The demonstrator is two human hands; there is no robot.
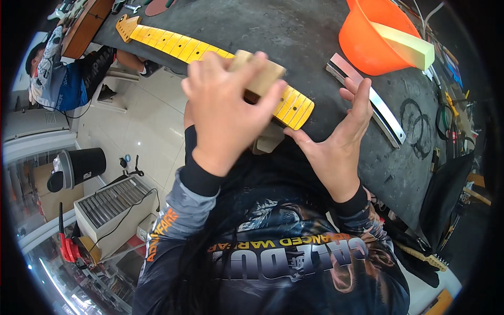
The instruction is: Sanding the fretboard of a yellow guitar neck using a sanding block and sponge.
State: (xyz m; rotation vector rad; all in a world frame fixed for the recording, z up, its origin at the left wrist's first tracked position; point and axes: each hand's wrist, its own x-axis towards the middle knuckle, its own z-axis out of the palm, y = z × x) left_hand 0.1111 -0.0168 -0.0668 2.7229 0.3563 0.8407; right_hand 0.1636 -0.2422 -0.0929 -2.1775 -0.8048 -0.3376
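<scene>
A yellow guitar neck (165, 41) with dark fret lines and round dot markers lies across the dark workbench, its headstock toward the far left. My left hand (218, 107) is over the neck's near part, fingers and thumb closed around a tan rectangular block (268, 77) on the fretboard. That hand hides the middle of the neck and part of the block. My right hand (338, 144) is open beside the neck's squared end, fingers spread upward and the thumb tip at the end's lower corner. Below the neck, a grey-brown piece (269, 139) shows partly.
To the right of the neck lies a long metal bar (386, 107). Behind it, an orange bowl (362, 39) holds a pale green block (401, 44). Another person (58, 79) sits at the far left. A black bin (88, 164) and a slotted box (113, 202) stand lower left.
</scene>
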